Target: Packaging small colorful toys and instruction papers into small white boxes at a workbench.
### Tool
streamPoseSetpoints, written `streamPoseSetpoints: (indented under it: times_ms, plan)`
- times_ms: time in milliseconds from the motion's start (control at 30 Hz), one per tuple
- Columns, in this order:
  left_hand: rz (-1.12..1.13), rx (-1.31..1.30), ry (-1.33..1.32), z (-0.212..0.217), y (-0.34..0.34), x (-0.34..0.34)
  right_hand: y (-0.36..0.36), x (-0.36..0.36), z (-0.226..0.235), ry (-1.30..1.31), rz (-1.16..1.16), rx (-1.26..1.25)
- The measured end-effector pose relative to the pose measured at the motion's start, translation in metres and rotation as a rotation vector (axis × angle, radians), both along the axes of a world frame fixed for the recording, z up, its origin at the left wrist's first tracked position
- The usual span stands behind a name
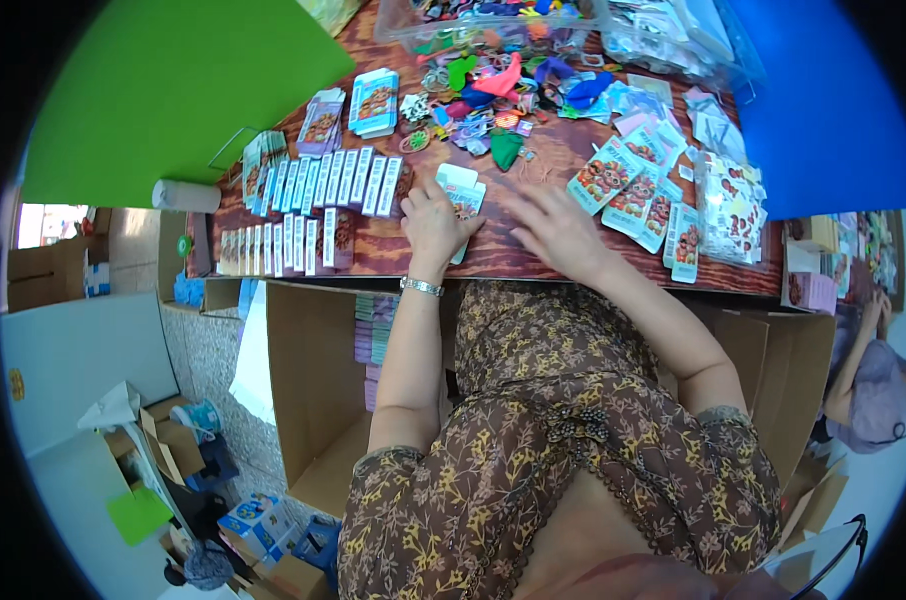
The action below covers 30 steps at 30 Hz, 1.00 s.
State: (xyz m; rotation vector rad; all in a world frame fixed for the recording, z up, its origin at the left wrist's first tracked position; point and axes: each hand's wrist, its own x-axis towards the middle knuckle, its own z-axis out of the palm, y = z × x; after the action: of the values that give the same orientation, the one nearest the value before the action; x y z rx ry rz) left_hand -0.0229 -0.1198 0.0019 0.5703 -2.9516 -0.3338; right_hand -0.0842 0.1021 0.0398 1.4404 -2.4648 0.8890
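A small light-blue cardboard carton [465, 200] lies on the table in front of me, its end flap standing out at the top. My left hand [431, 228] grips it by the left side, thumb across its lower part and fingers at its upper left edge. To its right, my right hand [561, 228] hovers over the wood-patterned table with fingers spread and slightly blurred, holding nothing. Beyond that hand several flat light-blue cartons [635, 190] are fanned out. Left of my left hand, filled-out cartons [348, 180] stand in two rows, narrow sides up.
Loose colourful trinkets [503, 95] are heaped at the back before a clear plastic bin [393, 32]. Clear bags of stickers [730, 210] lie at the right. Green [173, 100] and blue [833, 110] panels flank the table. A cardboard box [318, 380] stands below its front edge; another person [873, 390] sits far right.
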Motion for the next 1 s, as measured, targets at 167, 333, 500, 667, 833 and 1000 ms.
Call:
streamPoseSetpoints:
  times_ms: [167, 333, 500, 667, 833, 1000]
  plan:
    - [0.068, 0.105, -0.071, 0.009, 0.002, 0.000, -0.002, 0.007, -0.016, -0.045, 0.049, -0.034]
    - [-0.096, 0.255, 0.319, 0.017, 0.021, 0.009, 0.002, 0.010, -0.009, -0.170, 0.014, -0.159]
    - [-0.165, 0.474, 0.457, 0.023, 0.055, 0.014, -0.001, 0.013, -0.008, -0.115, -0.056, -0.316]
    - [-0.144, 0.520, 0.577, 0.019, 0.080, 0.015, 0.007, 0.012, -0.002, -0.155, -0.074, -0.444]
    - [-0.191, 0.769, 0.826, 0.012, 0.096, 0.013, 0.010, 0.004, 0.000, -0.065, -0.078, -0.487]
    - [-0.206, 0.737, 0.768, 0.003, 0.098, 0.017, 0.016, 0.001, -0.001, -0.050, -0.089, -0.416]
